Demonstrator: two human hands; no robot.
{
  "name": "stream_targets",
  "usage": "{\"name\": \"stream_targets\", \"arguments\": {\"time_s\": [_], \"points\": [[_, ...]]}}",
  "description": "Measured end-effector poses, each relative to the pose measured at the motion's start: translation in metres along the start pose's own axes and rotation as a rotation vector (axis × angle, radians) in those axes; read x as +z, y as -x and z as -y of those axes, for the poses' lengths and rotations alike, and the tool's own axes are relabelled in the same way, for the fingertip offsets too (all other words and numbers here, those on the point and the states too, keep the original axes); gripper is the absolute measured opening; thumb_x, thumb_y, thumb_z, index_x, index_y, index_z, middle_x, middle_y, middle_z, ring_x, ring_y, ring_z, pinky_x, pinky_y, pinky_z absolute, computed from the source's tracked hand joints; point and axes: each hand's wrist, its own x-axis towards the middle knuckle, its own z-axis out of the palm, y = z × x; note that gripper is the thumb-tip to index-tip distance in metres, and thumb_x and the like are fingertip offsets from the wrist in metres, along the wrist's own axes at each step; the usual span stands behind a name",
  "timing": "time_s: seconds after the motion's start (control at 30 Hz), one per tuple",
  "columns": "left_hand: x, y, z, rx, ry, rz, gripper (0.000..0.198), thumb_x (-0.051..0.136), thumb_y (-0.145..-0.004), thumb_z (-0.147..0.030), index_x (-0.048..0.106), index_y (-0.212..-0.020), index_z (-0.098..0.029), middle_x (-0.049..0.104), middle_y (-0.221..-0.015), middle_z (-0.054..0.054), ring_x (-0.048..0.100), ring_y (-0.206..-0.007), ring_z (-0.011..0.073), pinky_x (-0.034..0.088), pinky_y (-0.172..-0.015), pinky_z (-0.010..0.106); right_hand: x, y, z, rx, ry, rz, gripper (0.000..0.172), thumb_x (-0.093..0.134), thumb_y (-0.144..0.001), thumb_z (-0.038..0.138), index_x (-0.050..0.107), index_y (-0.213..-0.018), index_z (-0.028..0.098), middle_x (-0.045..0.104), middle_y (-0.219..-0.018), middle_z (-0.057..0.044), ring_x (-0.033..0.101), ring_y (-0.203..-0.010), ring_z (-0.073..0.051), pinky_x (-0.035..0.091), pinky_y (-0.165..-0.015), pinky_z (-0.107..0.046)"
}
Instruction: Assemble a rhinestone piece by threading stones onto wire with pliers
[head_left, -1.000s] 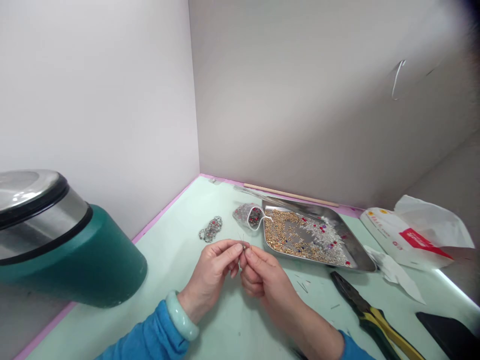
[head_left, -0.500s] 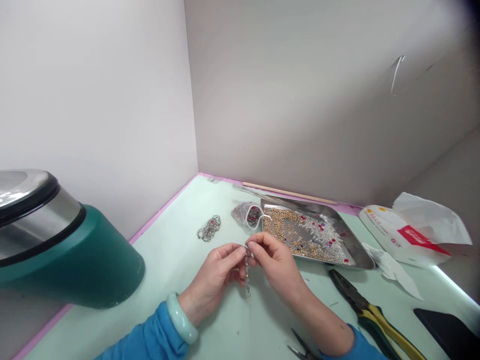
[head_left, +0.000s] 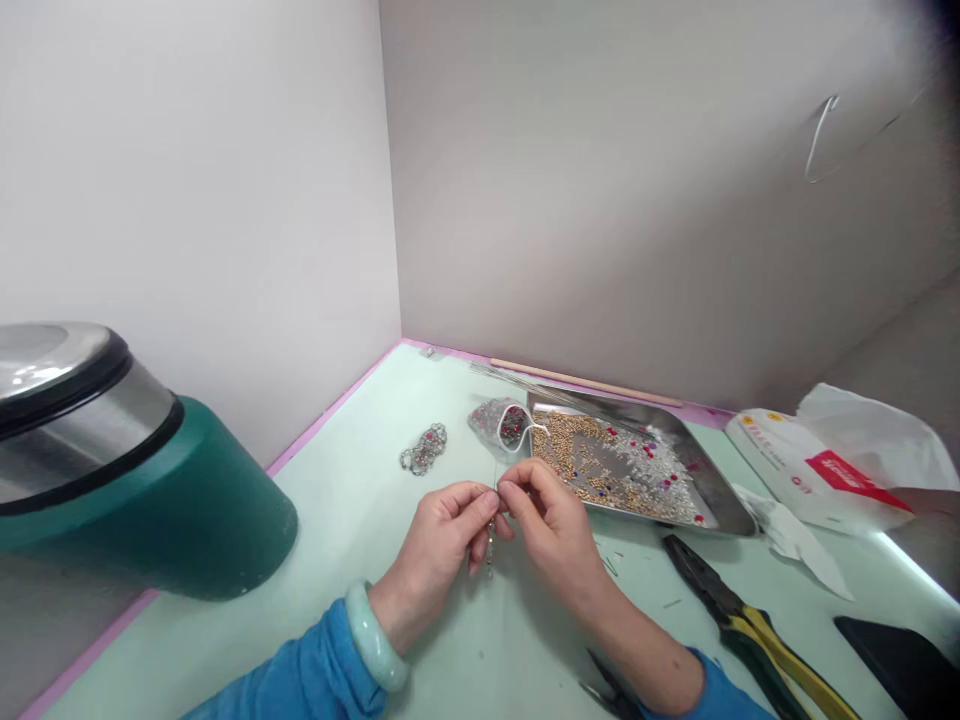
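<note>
Left hand [head_left: 433, 545]: pinching the strand [head_left: 490, 552] at its top
Right hand [head_left: 551, 532]: seemingly pinching the wire [head_left: 495, 474], touching the left fingertips
Strand: hanging below both hands, already carrying beads
Wire: poking up bare, apparently awaiting finishing
Chain [head_left: 424, 449]: lying bunched beyond, seemingly done

Your sleeves [head_left: 300, 665] read as soft matt cloth; your bangle [head_left: 373, 640] is smooth, glossy, stone-like. Your bead strand [head_left: 490, 550] looks shiny, too small to tell glass from plastic. Tray [head_left: 720, 492]: smooth shiny metal; gold beads [head_left: 553, 440] in it look metallic. Pliers [head_left: 731, 608]: dull metal head, plastic-looking grips. Canister [head_left: 150, 485]: polished metal top, matt body. Rod [head_left: 585, 382]: matt wood look. Your counter [head_left: 337, 530]: smooth, faint sheen.
</note>
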Motion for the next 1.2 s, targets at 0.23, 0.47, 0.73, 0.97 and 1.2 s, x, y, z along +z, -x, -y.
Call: {"name": "stream_targets", "arguments": {"time_s": [0.23,0.47,0.73,0.97,1.2], "points": [[-0.005,-0.003,0.0,0.017,0.087,-0.006,0.03,0.054,-0.084,-0.037,0.061,-0.069,-0.012,0.046,-0.047,-0.003,0.039,-0.043,0.0073,0.032,-0.043,0.02,0.006,0.009,-0.001,-0.207,0.173,-0.109,0.013,0.045,-0.09,0.022,0.053,-0.081,0.018,0.053,-0.077,-0.003,0.051,-0.071,-0.014,0.04,-0.062,-0.026],[-0.009,-0.007,-0.004,-0.009,0.23,-0.066,0.03,0.058,-0.082,-0.039,0.066,-0.094,-0.013,0.042,-0.053,-0.005,0.036,-0.047,0.0059,0.028,-0.044,0.018,0.006,0.006,0.005,0.171,-0.048,0.124,0.029,0.039,-0.093,0.037,0.052,-0.076,0.018,0.056,-0.066,0.0,0.049,-0.057,-0.011,0.038,-0.054,-0.024],[-0.007,-0.007,0.002,-0.023,0.352,0.055,0.034,0.054,-0.085,-0.039,0.066,-0.101,-0.011,0.035,-0.048,-0.007,0.037,-0.045,0.0075,0.034,-0.047,0.022,0.008,0.002,0.003,0.253,-0.406,0.26,0.026,0.05,-0.087,0.039,0.049,-0.074,0.018,0.062,-0.065,-0.001,0.052,-0.051,-0.009,0.034,-0.045,-0.02],[-0.008,-0.009,0.003,-0.003,0.263,0.009,0.031,0.06,-0.08,-0.032,0.067,-0.102,-0.011,0.042,-0.053,-0.004,0.038,-0.051,0.008,0.033,-0.048,0.02,0.01,0.007,0.004,0.176,-0.288,0.149,0.022,0.05,-0.09,0.031,0.048,-0.072,0.019,0.06,-0.06,0.003,0.046,-0.048,-0.007,0.035,-0.049,-0.02],[-0.009,-0.008,0.003,0.005,0.156,-0.034,0.026,0.058,-0.081,-0.035,0.067,-0.089,-0.012,0.044,-0.057,-0.003,0.038,-0.053,0.0078,0.03,-0.047,0.02,0.011,0.008,0.002,0.187,-0.136,0.156,0.026,0.05,-0.088,0.034,0.048,-0.067,0.019,0.054,-0.057,0.004,0.042,-0.049,-0.008,0.032,-0.048,-0.021]]}}
